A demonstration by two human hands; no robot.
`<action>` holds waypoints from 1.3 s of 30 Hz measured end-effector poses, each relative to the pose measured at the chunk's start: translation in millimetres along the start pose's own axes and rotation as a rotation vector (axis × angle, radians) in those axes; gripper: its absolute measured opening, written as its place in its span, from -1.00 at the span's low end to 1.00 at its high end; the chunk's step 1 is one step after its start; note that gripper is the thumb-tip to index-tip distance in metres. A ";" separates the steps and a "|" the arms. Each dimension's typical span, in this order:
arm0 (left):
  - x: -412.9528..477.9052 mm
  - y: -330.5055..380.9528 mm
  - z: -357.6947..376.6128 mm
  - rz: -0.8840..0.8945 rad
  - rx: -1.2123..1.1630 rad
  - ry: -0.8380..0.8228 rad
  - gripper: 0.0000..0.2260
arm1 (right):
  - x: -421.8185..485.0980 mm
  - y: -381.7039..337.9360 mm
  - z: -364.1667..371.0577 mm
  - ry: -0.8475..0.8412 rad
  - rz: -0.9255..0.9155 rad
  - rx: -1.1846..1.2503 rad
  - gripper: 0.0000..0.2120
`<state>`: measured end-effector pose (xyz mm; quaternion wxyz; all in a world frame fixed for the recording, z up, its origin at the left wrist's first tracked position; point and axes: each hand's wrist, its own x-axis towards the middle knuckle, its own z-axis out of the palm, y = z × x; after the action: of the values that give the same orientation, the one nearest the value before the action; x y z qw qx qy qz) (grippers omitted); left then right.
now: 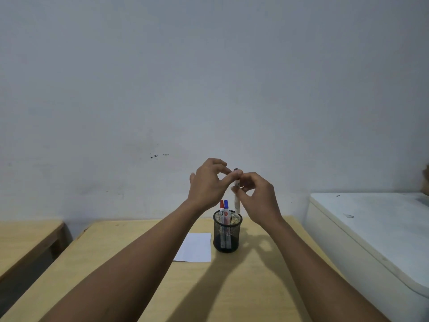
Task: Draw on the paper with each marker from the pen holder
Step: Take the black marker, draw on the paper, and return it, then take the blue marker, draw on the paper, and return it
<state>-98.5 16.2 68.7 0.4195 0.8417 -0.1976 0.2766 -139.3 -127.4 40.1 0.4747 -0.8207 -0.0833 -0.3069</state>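
A black mesh pen holder (227, 240) stands on the wooden table (243, 287), with a red-capped marker (222, 209) and a blue-capped marker (226, 209) upright inside. A white sheet of paper (196, 248) lies just left of the holder. Above the holder a third marker (237, 201), white-bodied with a dark top, is held upright. My right hand (260, 196) grips its body, and my left hand (210, 182) pinches its top end with thumb and forefinger. The marker's lower end hangs just over the holder's rim.
A pale grey wall rises right behind the table. A white chest-like box (371, 228) stands at the right. Another wooden surface (25, 240) sits at the left, with a gap between it and the table.
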 end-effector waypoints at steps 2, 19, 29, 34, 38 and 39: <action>5.5 -14.6 9.6 -0.063 -0.003 -0.012 -0.63 | 9.8 11.7 4.3 0.008 0.030 0.010 -0.77; 22.1 -92.1 82.3 -0.275 0.322 -0.387 -0.77 | 25.6 111.7 53.6 -0.242 0.187 -0.304 -0.68; 26.2 -85.3 79.6 -0.278 0.248 -0.356 -0.78 | 28.7 99.8 47.7 -0.134 0.168 -0.277 -0.66; 36.6 -60.3 52.9 -0.209 0.202 -0.267 -0.79 | 29.8 65.8 27.9 -0.011 0.128 -0.215 -0.66; 45.2 -23.6 17.5 -0.177 0.099 -0.158 -0.79 | 33.8 32.6 11.3 -0.043 0.177 -0.091 -0.63; 47.3 -15.2 7.6 -0.180 0.038 -0.128 -0.82 | 33.7 22.8 6.4 -0.089 0.208 -0.023 -0.60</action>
<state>-51.2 13.8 85.7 0.4133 0.8797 -0.1424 0.1871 -100.0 -139.4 40.8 0.4904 -0.8431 -0.0153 -0.2203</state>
